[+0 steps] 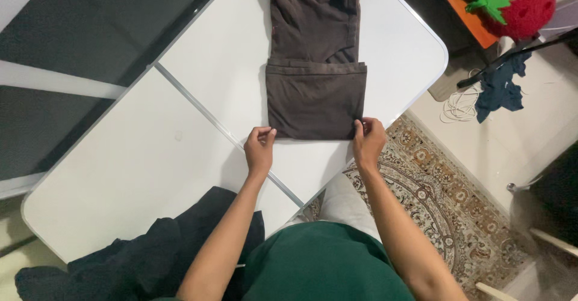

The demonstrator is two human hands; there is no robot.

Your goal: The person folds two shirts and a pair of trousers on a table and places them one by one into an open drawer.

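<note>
Both hands, left (259,149) and right (368,141), pinch the brown trousers' (315,66) near fold.

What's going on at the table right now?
A person is folding dark brown trousers on a white folding table. The lower part is already doubled over, and both hands pinch the near folded edge: the left hand at the left corner, the right hand at the right corner. A heap of black clothing lies at the table's near left edge. A patterned rug covers the floor to the right.
</note>
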